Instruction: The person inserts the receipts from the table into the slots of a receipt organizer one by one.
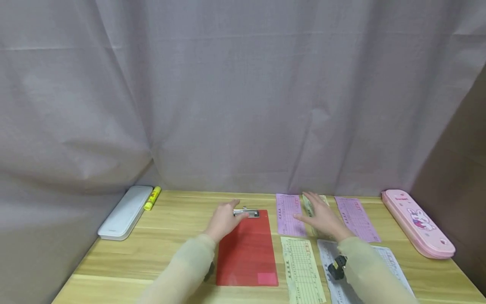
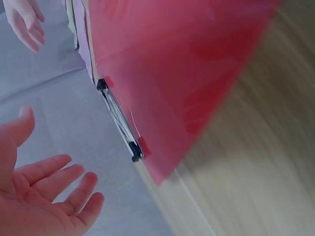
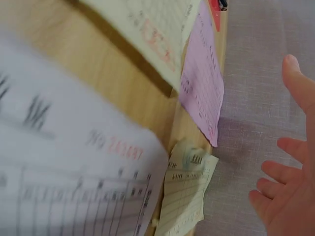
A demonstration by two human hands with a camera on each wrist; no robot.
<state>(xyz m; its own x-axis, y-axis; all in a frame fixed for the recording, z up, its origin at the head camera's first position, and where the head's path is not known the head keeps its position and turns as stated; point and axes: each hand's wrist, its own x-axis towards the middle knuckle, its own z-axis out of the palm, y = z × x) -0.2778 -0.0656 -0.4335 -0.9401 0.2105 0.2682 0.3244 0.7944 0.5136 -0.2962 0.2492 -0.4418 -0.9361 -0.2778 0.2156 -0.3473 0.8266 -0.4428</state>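
a flat, translucent red rectangular clipboard (image 1: 248, 257) lies on the pale wood-grain bench (image 1: 182, 207), its shiny metal clip (image 1: 252, 213) at the far end and a small pink patch (image 1: 267, 278) at its near right corner. the left hand (image 1: 224, 221) hovers over the clipboard's far left corner, so the clipboard lies below it and stretches back toward the person. its thumb and fingers are spread and grasp nothing; the left wrist view shows a gap between the fingers and the clip.

the right hand (image 1: 319, 217) is to the right of the clipboard, wide, with the thumb well away from the fingers and nothing in its grasp. below it is a creased pale green printed slip (image 3: 184, 194), and between that and the clipboard lies a purple printed slip (image 1: 290, 215).

just right of the clipboard's near half lies a long yellow-green printed slip (image 1: 303, 268). farther right come a white printed sheet (image 1: 395, 264), partly hidden by the cream right sleeve (image 1: 373, 270), then a second purple slip (image 1: 358, 219), and, well apart from the clipboard, a pink rabbit-print case (image 1: 419, 223). well left of the clipboard are a white oblong case (image 1: 125, 213) and a yellow cylindrical stick (image 1: 152, 198).
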